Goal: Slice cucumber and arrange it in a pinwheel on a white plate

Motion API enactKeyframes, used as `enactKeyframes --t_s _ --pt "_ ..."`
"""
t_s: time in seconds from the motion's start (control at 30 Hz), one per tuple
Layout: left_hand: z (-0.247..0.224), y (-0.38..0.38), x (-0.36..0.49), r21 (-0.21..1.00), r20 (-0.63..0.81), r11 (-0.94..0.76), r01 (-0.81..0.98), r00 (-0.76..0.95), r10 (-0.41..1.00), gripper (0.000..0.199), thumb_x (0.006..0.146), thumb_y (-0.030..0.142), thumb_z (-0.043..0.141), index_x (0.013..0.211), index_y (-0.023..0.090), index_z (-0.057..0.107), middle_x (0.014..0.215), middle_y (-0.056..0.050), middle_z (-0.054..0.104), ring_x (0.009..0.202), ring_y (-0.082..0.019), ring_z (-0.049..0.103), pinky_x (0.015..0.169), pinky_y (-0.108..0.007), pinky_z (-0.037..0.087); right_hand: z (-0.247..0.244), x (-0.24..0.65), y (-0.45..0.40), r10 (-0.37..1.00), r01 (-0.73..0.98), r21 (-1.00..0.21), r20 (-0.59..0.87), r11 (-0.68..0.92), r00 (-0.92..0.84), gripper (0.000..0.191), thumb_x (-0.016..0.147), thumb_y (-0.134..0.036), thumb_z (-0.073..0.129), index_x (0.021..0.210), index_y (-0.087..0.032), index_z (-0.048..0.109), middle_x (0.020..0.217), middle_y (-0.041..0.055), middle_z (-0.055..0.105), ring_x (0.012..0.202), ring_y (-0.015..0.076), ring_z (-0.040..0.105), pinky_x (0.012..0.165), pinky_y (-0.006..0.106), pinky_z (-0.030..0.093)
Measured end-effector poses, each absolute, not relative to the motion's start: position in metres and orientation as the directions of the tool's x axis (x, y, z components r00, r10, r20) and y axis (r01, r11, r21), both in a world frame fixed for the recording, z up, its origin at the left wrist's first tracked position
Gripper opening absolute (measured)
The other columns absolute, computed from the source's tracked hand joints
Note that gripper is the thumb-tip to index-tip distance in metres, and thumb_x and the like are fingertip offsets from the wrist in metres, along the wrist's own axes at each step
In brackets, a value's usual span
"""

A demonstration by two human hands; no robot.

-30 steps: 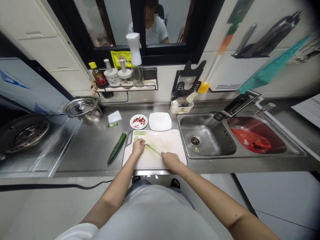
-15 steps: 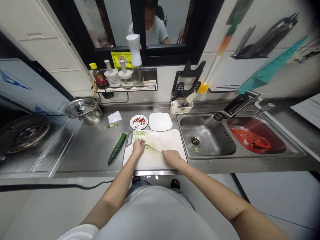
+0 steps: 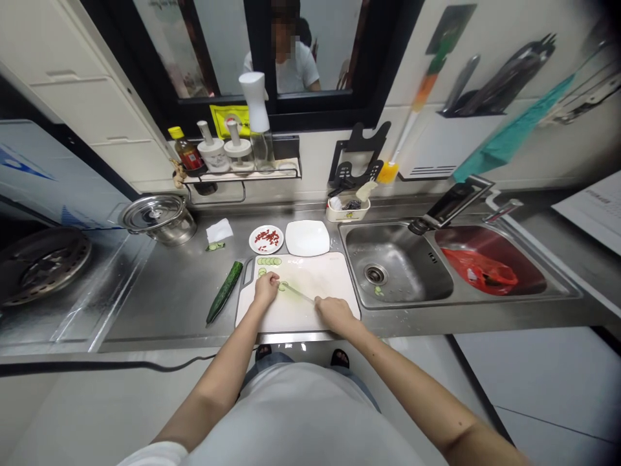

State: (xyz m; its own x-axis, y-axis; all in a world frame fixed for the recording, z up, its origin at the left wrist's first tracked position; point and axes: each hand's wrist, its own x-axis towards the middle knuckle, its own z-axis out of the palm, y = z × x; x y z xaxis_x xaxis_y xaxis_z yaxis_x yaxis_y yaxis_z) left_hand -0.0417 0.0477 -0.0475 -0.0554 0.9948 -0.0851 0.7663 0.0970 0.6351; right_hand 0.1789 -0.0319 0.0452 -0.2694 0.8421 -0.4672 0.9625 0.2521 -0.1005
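Observation:
My right hand (image 3: 336, 314) is wrapped round the handle of a knife (image 3: 301, 296), whose blade points left and lies low over the white cutting board (image 3: 310, 317). A cucumber slice (image 3: 283, 286) sits by the blade's tip. Close beside it, the fingers of my left hand (image 3: 266, 288) are curled together; what they hold, if anything, is hidden. Several overlapping cucumber slices (image 3: 269, 261) form a row at the board's upper left, with another slice just above my left hand. A whole-looking dark green cucumber (image 3: 224, 293) lies on the counter left of the board.
Behind the board stand a plate of red pieces (image 3: 266, 239) and a white square plate (image 3: 307, 237). A lidded steel pot (image 3: 162, 220) is at the left. To the right is a double sink (image 3: 402, 265) with a red bag (image 3: 478, 270). A person (image 3: 291, 65) shows in the window.
The whole view has shifted slightly. Both hands, the knife and the slices keep nearly the same places on the board; the blade's tip still lies at the slice.

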Motion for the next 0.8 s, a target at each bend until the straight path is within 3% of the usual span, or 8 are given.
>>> enactKeyframes --t_s 0.13,0.33,0.6,0.8 --pt "-0.049 0.042 -0.039 0.622 -0.039 0.061 0.780 -0.047 0.998 0.022 0.083 0.013 0.052 0.096 0.016 0.070 0.096 -0.008 0.070 0.090 -0.020 0.063 0.085 -0.031 0.047 0.051 0.181 -0.045 0.865 0.985 -0.168 -0.489 0.033 -0.112 0.033 0.100 -0.027 0.028 0.112 -0.017 0.057 0.099 0.0136 0.069 0.092 0.0227 0.066 0.073 0.030 0.045" --pt "-0.050 0.024 -0.032 0.572 0.083 -0.095 0.815 0.058 0.995 0.023 0.088 0.021 0.051 0.102 0.015 0.068 0.099 -0.011 0.063 0.098 -0.022 0.058 0.091 -0.033 0.045 0.043 0.191 -0.043 0.859 0.969 -0.150 -0.503 -0.198 0.098 0.036 0.099 -0.026 0.025 0.115 -0.014 0.055 0.101 0.0157 0.069 0.093 0.0235 0.066 0.073 0.030 0.044" --pt "-0.044 0.024 -0.028 0.557 0.059 -0.061 0.828 0.034 0.998 0.015 0.084 0.018 0.054 0.091 0.017 0.067 0.095 -0.009 0.062 0.095 -0.021 0.057 0.088 -0.032 0.044 0.038 0.191 -0.034 0.851 0.960 -0.143 -0.507 -0.242 0.139 0.037 0.099 -0.026 0.025 0.118 -0.013 0.055 0.103 0.0173 0.068 0.096 0.0232 0.066 0.076 0.031 0.045" --pt "-0.035 0.022 -0.023 0.623 -0.084 0.089 0.777 -0.046 0.995 0.008 0.081 0.018 0.056 0.081 0.019 0.064 0.082 -0.003 0.066 0.078 -0.016 0.060 0.074 -0.026 0.043 0.035 0.188 -0.030 0.843 0.969 -0.129 -0.525 -0.211 0.114 0.036 0.098 -0.024 0.026 0.122 -0.013 0.051 0.104 0.0184 0.068 0.099 0.0240 0.065 0.078 0.032 0.046"
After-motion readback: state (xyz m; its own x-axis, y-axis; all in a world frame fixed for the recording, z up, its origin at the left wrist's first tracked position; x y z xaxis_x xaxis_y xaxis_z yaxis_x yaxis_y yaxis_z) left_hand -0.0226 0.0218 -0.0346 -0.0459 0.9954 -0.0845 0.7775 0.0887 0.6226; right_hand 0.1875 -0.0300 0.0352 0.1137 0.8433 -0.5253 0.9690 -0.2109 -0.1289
